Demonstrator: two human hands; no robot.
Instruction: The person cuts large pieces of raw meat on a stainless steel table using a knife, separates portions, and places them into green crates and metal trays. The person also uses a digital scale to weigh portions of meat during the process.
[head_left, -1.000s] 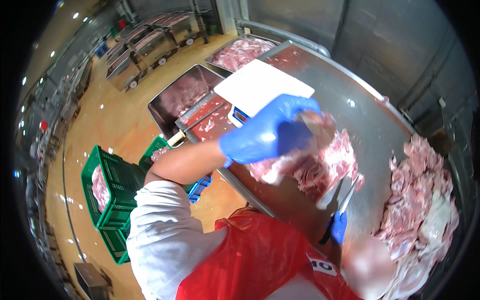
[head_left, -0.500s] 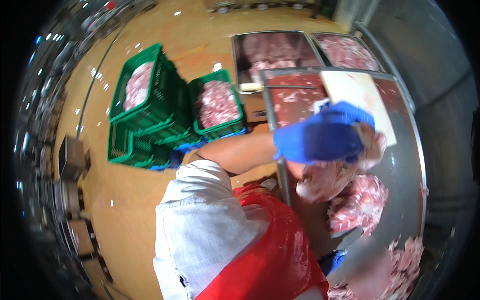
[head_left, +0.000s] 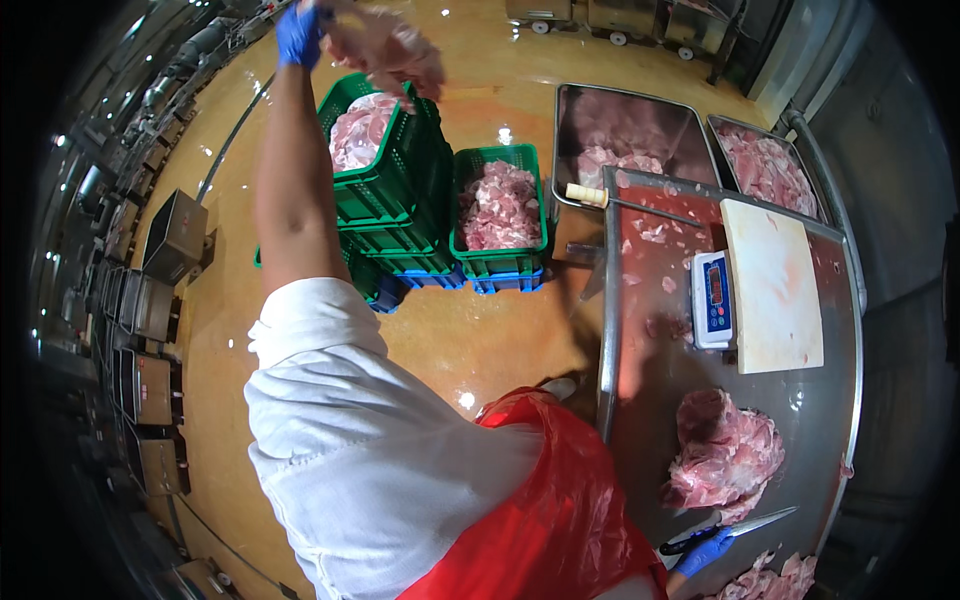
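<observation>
My left arm reaches out to the far left, where my blue-gloved left hand [head_left: 300,38] is closed on a pale pink piece of meat [head_left: 388,55]. The piece hangs over the tall green crate [head_left: 388,180], which has meat inside. At the lower right my right hand [head_left: 706,552], also blue-gloved, is closed around the black handle of a knife [head_left: 765,522]. Its blade points right, low over the steel table. Just beyond the knife lies a large lump of raw meat [head_left: 724,448]. More meat pieces [head_left: 770,582] lie at the table's near end.
A white cutting board [head_left: 775,285] rests against a small scale [head_left: 712,300] on the steel table [head_left: 820,420]. A rod with a pale handle [head_left: 587,195] lies across the far-left corner. Behind stand two steel tubs of meat [head_left: 632,120]; a lower green crate [head_left: 497,255] stands left.
My left hand has swung from above the table far out to the left, carrying the meat piece. The scale and cutting board have come into full view. My right hand still holds the knife.
</observation>
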